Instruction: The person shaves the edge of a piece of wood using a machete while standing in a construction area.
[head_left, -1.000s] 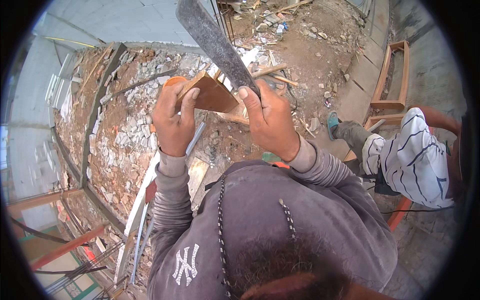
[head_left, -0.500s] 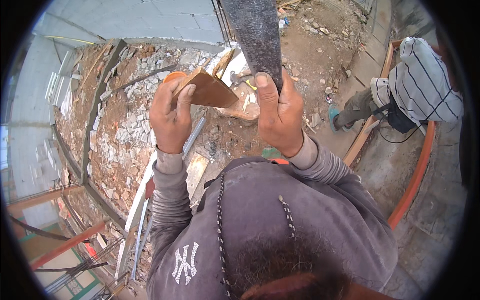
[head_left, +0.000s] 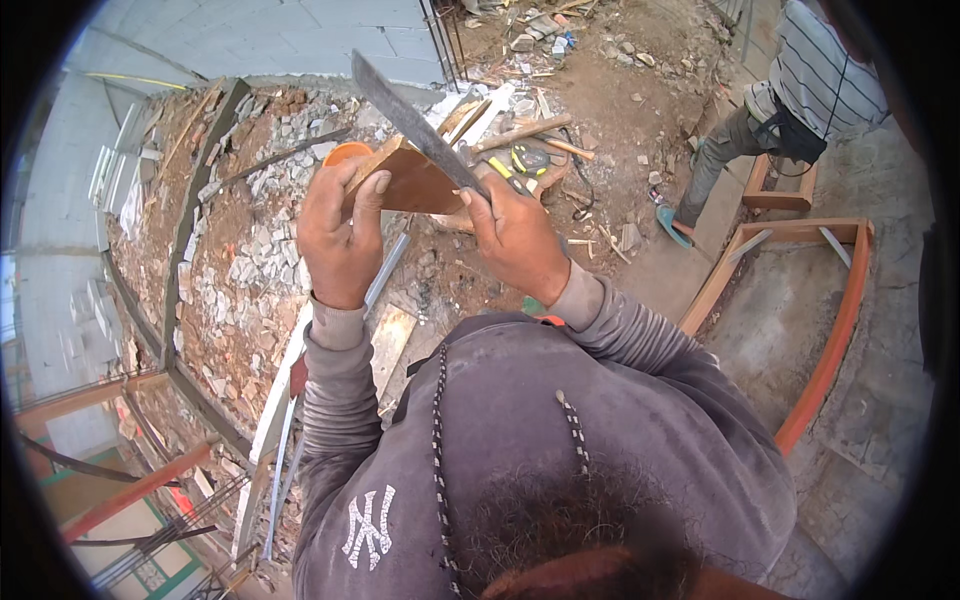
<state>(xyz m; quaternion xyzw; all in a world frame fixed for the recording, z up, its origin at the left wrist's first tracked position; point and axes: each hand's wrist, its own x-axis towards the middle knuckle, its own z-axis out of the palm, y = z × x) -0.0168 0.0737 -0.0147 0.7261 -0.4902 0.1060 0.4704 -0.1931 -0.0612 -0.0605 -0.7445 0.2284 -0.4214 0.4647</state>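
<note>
A machete (head_left: pixel 412 122) is gripped in my right hand (head_left: pixel 525 240), its long dark blade slanting up and to the left. My left hand (head_left: pixel 342 235) pinches a brown wooden board piece (head_left: pixel 415 182) between thumb and fingers, holding it tilted in the air. The blade crosses the board's upper right side; whether the two touch I cannot tell. Just beyond lie a tape measure (head_left: pixel 530 158) and a wooden-handled hammer (head_left: pixel 525 133). Behind the board, an orange rounded object (head_left: pixel 347 153) is partly hidden.
Broken rubble (head_left: pixel 265 250) covers the ground at left, beside a long dark beam (head_left: pixel 200 180). A block wall (head_left: pixel 330 45) stands at the far left. On the right, a person (head_left: pixel 825 80) in a striped shirt stands near a curved wooden frame (head_left: pixel 845 310).
My right hand has come down and left, bringing the machete from upright and apart to slanting across the board. My left hand stays put. The person at right has moved farther away.
</note>
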